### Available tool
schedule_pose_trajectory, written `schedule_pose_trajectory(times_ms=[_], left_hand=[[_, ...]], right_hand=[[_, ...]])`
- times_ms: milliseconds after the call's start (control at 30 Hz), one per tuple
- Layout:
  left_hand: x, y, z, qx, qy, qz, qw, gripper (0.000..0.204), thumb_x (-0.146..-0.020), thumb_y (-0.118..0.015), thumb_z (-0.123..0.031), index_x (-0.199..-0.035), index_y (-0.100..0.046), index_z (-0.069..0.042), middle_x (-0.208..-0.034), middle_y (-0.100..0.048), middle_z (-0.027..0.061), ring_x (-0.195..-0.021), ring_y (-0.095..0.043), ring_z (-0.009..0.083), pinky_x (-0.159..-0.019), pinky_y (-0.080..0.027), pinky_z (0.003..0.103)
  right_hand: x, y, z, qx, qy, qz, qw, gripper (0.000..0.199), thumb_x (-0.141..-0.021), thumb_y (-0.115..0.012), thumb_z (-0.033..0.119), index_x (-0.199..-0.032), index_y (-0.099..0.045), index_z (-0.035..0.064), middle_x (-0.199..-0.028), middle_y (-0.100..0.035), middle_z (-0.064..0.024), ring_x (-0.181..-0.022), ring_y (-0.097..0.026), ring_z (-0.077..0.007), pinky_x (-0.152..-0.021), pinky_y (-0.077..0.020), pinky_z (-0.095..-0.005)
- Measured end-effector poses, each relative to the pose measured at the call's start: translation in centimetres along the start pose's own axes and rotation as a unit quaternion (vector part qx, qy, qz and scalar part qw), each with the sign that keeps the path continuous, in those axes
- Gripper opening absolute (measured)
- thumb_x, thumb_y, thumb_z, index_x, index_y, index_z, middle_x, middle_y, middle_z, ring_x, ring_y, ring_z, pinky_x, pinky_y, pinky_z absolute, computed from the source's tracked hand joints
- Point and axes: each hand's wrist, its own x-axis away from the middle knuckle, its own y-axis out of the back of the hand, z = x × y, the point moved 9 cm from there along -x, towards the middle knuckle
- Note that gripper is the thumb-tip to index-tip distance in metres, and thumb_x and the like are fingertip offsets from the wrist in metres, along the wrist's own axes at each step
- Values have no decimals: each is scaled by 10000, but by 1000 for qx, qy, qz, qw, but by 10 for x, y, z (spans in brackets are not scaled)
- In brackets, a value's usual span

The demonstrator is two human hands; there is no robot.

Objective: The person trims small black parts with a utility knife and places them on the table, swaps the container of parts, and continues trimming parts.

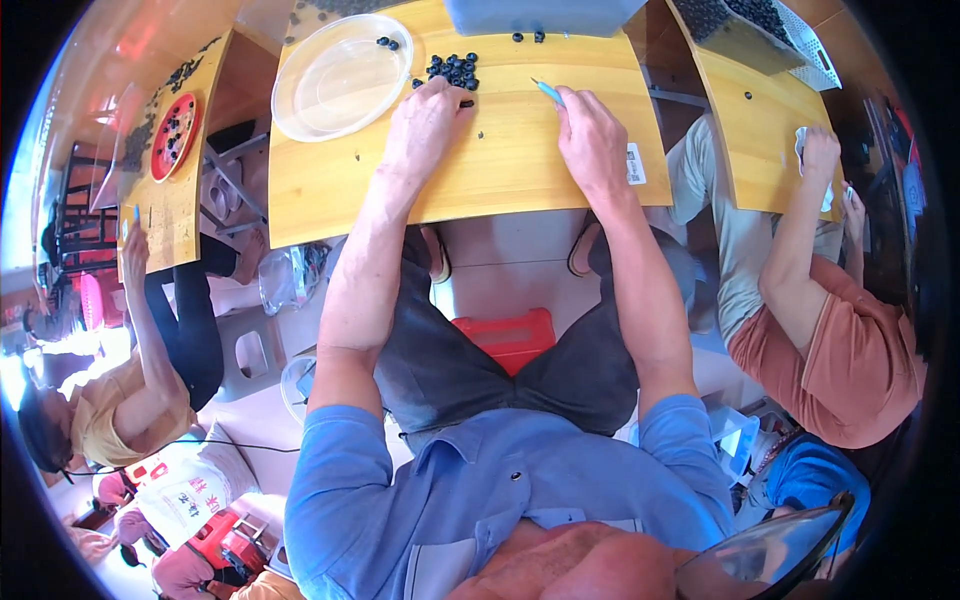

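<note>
My left hand [430, 125] rests on the table with curled fingers at the near edge of a cluster of small black round parts [458, 68]. A dark piece [466, 103] shows by its thumb; the fingertips' grip is hidden. To the right, my right hand [594, 142] is closed round a slim light-blue-handled tool [549, 92], whose thin pointed tip aims to the upper left, apart from the parts. Left of the cluster stands a round clear plastic tub [330, 90] with a few black parts inside at its far right.
A translucent bluish bin [545, 15] sits at the wooden table's [520, 180] far edge, two black parts before it. A white label [635, 163] lies by my right wrist. Co-workers sit at tables on both sides; the left one has a red tray [174, 138].
</note>
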Motion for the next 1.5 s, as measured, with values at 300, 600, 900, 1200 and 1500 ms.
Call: schedule_pose_trajectory(times_ms=[300, 600, 900, 1200, 1500], left_hand=[[7, 0, -41, 217, 3, -75, 973, 216, -899, -788, -140, -1078, -728, -34, -902, -766, 111, -802, -761, 182, -728, -600, 314], [5, 11, -57, 277, -59, -92, 955, 265, -872, -813, -110, -1125, -752, -63, -904, -723, 95, -752, -689, 175, -713, -583, 304], [3, -9, -36, 444, 19, -96, 891, 255, -866, -826, -104, -1103, -768, -29, -912, -744, 49, -769, -670, 88, -729, -568, 272], [8, -2, -22, 391, 116, -111, 906, 251, -858, -820, -136, -1041, -739, 15, -845, -760, 58, -769, -706, 87, -731, -584, 246], [5, -2, -24, 367, 118, -97, 918, 205, -862, -804, -108, -1022, -745, 6, -850, -749, 25, -786, -682, 66, -781, -574, 250]], right_hand=[[5, -23, -17, -469, -300, 61, 829, 190, -931, -720, 89, -1080, -738, -27, -731, -646, -2, -634, -582, -76, -579, -462, -239], [17, -57, -15, -675, -384, 128, 617, 182, -964, -694, 96, -1098, -683, -27, -862, -651, -39, -653, -536, -96, -573, -391, -242], [19, -66, -6, -769, -370, 139, 502, 189, -981, -677, 109, -1114, -679, -25, -945, -665, -47, -664, -524, -98, -575, -382, -248], [-3, 18, 16, -100, -13, -40, 994, 218, -934, -685, 10, -1150, -713, 8, -892, -704, -108, -744, -693, -224, -639, -527, -343], [5, 20, 39, -11, 130, -65, 989, 260, -859, -744, 33, -1116, -711, 29, -792, -625, -74, -706, -658, -245, -611, -528, -379]])
